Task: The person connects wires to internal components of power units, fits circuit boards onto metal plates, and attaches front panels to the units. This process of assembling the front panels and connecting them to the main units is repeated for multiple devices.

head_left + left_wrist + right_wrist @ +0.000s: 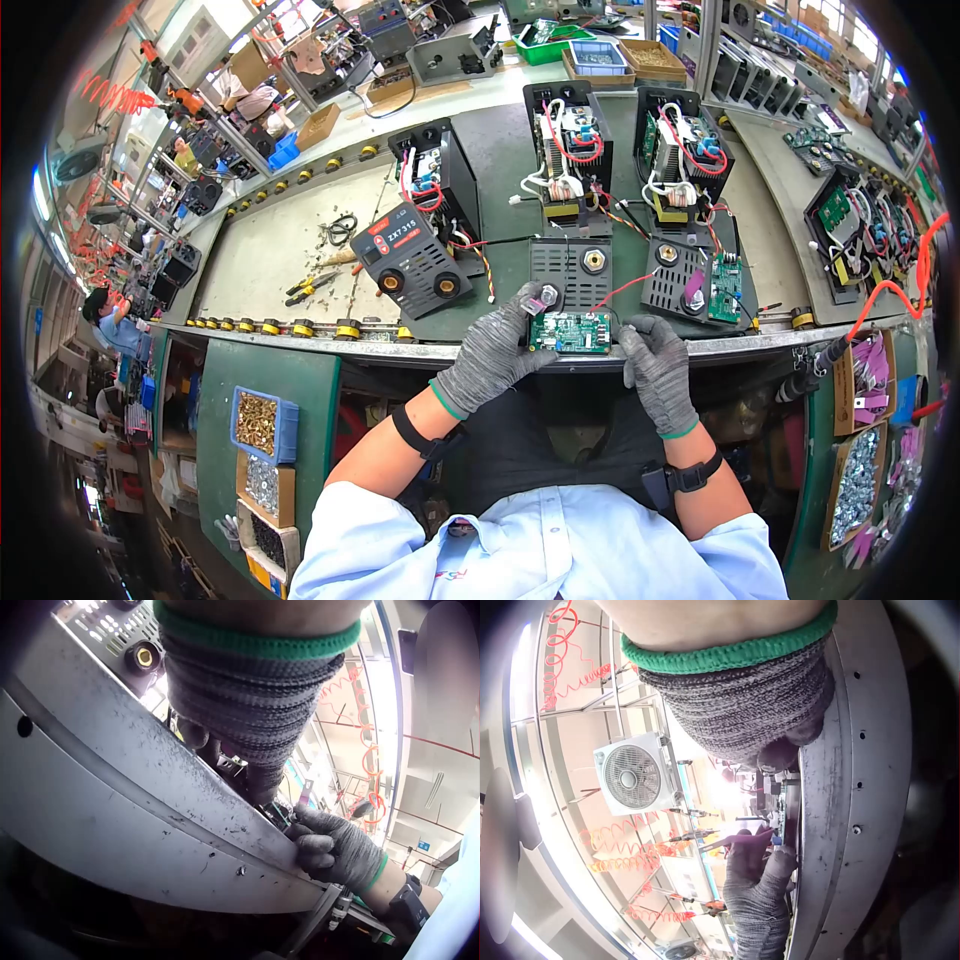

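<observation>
A green circuit board (570,333) lies at the bench's front edge, against a black slotted front panel (571,262) with a bolt terminal (594,261). My left hand (488,352), in a grey knit glove, grips the board's left end; its thumb lies along the lower corner and its fingers reach a second terminal (546,295). A purple-sleeved strip (756,837) stands by those fingers in the right wrist view. Curled fingers of my gloved right hand (659,368) pinch the board's right edge, partly hidden by the glove. A red wire (627,291) runs rightward from the board.
Three open black machine housings (462,180) with wired innards stand behind. A panel marked ZX7315 (415,262) leans at left, near yellow-handled pliers (311,288). Another panel (672,280) with a board lies at right. Bins of brass fittings (257,420) and screws (852,490) flank me.
</observation>
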`<state>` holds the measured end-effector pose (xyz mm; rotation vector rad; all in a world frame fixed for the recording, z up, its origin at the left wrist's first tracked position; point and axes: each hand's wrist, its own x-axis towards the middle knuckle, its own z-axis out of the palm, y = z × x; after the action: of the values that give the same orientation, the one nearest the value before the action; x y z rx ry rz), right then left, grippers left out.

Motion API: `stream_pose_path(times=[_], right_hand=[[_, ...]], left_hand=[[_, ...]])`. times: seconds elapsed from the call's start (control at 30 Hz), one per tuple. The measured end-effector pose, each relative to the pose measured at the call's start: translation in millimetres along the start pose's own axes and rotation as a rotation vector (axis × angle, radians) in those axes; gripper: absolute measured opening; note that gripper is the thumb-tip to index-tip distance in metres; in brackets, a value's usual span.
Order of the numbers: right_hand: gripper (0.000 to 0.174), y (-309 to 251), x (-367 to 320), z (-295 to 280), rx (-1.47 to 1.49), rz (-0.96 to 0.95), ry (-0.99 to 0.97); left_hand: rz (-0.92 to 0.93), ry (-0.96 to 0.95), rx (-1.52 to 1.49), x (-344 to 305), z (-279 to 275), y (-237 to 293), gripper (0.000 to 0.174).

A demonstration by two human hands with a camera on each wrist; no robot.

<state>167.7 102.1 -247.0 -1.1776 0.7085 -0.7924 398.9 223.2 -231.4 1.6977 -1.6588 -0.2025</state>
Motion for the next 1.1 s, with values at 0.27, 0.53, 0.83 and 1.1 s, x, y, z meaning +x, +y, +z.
stream_pose_path(times=[0.27,0.53,0.83,1.1], right_hand=[[0.029,1,2,1,0.029,-0.004,-0.007],[0.028,-2,8,3,-0.011,0.057,0.02],[0.025,1,12,1,0.012,0.049,0.018],[0.023,-3,12,0,0.003,0.079,-0.03]], left_hand=[[0.123,0.048,0.218,2,-5,8,0.084],[0.161,-0.048,0.216,5,-2,6,0.085],[0.205,-0.171,0.308,11,-18,11,0.094],[0.211,-0.265,0.491,26,-10,18,0.105]])
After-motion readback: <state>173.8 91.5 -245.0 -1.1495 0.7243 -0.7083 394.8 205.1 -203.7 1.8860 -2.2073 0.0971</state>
